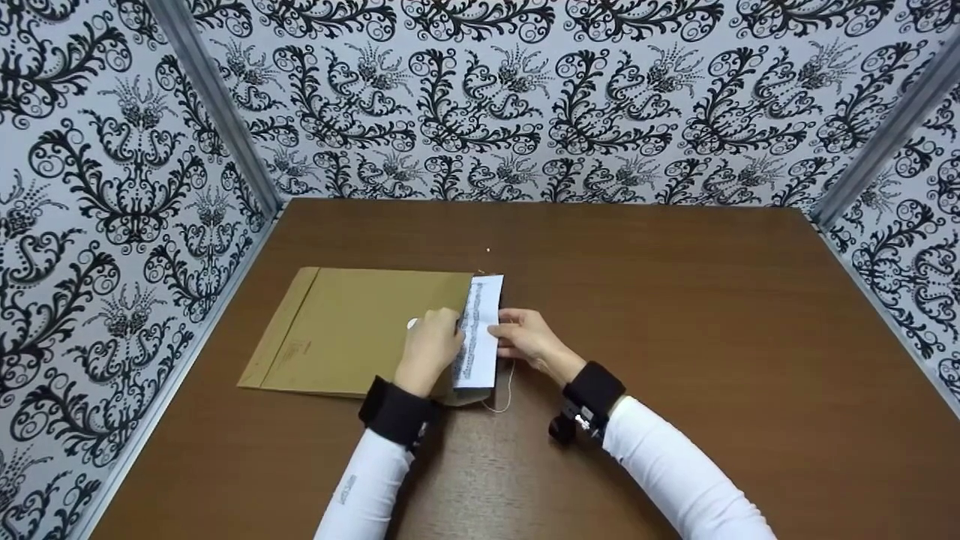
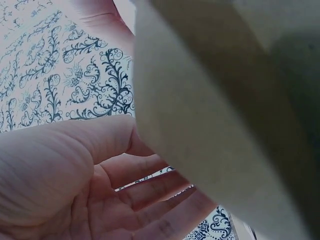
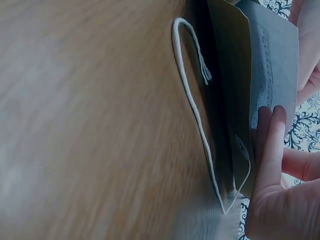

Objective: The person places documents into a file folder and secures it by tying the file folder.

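A large brown paper envelope (image 1: 360, 322) lies flat, its opening toward the right. Out of that opening sticks a white sheet (image 1: 484, 300) printed with dark rows. My left hand (image 1: 429, 349) grips the upper edge of the opening; the left wrist view shows its thumb and fingers at the lifted brown paper. With the thumb on top and fingers underneath, my right hand (image 1: 531, 337) pinches the right edge of the sheet. In the right wrist view its fingertips (image 3: 278, 115) lie against the sheet (image 3: 275, 65), beside the envelope's flap (image 3: 232, 65).
A thin white string (image 3: 192, 100) hangs from a small round fastener (image 3: 241, 146) on the flap and lies curved on the brown table (image 1: 675, 315). Patterned wall panels (image 1: 525, 97) stand behind the table and at both sides. A tiny white speck (image 1: 488, 250) lies beyond the envelope.
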{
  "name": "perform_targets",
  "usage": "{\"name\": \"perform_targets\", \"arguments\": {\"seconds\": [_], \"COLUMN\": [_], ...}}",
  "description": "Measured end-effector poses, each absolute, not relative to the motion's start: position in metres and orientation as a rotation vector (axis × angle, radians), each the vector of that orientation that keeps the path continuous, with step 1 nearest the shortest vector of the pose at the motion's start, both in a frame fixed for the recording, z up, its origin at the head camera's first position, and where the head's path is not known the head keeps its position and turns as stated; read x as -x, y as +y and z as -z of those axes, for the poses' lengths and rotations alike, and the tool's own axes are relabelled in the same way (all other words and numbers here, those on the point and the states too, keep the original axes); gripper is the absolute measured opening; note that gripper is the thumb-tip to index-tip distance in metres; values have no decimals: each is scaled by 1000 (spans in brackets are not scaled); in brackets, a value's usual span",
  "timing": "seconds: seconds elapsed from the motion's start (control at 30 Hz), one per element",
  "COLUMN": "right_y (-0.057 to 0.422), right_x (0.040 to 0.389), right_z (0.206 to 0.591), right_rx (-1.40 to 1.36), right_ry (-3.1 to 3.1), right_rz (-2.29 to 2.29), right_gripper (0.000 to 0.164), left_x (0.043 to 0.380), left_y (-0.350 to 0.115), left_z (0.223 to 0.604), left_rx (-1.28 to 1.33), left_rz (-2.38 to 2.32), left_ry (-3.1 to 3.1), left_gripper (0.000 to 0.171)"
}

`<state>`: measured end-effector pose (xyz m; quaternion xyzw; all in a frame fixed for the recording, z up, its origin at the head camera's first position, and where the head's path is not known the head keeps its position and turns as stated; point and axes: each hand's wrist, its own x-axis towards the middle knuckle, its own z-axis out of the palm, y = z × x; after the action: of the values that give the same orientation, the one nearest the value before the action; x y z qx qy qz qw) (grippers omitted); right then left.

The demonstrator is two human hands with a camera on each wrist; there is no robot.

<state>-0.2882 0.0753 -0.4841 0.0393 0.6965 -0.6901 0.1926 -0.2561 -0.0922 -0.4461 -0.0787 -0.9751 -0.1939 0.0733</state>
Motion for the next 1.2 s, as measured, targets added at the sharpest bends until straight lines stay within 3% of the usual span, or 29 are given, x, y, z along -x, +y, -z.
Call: {"name": "perform_targets", "arguments": {"seconds": [1.2], "right_y": [31], "right_x": [286], "right_z": [484], "right_rx": [-136], "right_ry": [2061], "right_rz": [1922], "right_gripper": [36], "left_x": [255], "left_y": [-94], "left_z": [443], "left_rx": [249], "left_rz": [604], "left_ry": [-2892], "left_gripper": [12]}}
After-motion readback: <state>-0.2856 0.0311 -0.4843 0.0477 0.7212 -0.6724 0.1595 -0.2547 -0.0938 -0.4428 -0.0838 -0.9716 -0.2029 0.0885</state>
